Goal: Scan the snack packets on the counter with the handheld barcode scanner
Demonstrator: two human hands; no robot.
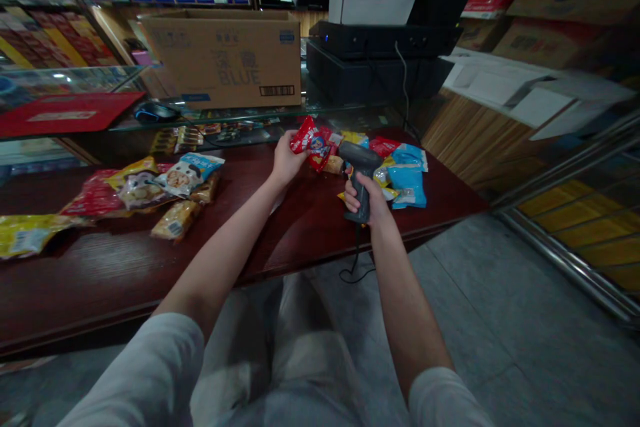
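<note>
My left hand [287, 159] pinches the edge of a red snack bag [306, 135], lifted a little over the dark red wooden counter [280, 233]. In my right hand [369, 199] is a dark grey barcode scanner [363, 163], gripped by its handle, its head pointing left toward the bag. Beneath and behind the scanner lies a pile of snack bags, among them a blue bag [407, 185] and yellow ones partly covered by my hand. Farther left on the counter rests another group with a white-and-blue bag [187, 173], a yellow bag [137, 183] and a clear-wrapped snack [175, 220].
A cardboard box [225, 63] stands on the glass shelf behind, with a computer mouse [155, 111] and a red folder [70, 112] to its left. Black equipment [380, 63] sits at the back right. The scanner's cable [357, 257] hangs over the counter's front edge. A metal rack [565, 267] is at right.
</note>
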